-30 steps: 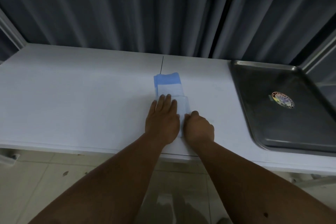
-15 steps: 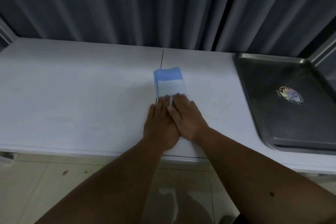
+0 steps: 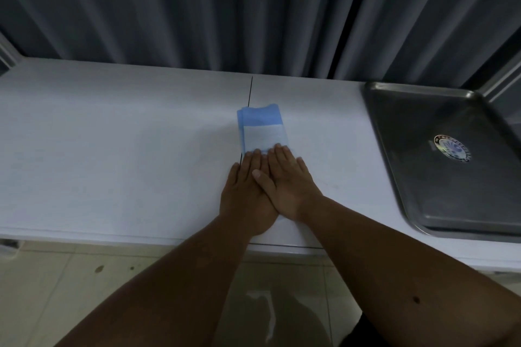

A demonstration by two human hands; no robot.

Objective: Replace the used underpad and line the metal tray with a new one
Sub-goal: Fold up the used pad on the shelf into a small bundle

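A long white table [image 3: 112,149] is set against dark grey pleated curtains [image 3: 197,8]; a thin dark seam [image 3: 250,90] is seen running across the tabletop near its middle, and pale floor tiles [image 3: 56,290] are visible below the near edge. A folded blue and white underpad [image 3: 262,129] is laid flat on the table, roughly over the seam, with a blue band at its far end and a white panel nearer the person. Its near part is covered by both hands. The left hand [image 3: 248,197] is pressed palm-down on the pad, fingers extended and together. The right hand [image 3: 290,183] is likewise flattened, laid partly over the left, its thumb resting on the back of the left hand. Nothing is gripped by either hand; both are open and pressing. How far the pad extends beneath the palms cannot be told. A rectangular grey metal tray [image 3: 394,132] is placed at the right end of the table, well apart from the pad. It is unlined, and a round multicoloured sticker [image 3: 452,151] is seen on its floor; the print is too blurred to read.
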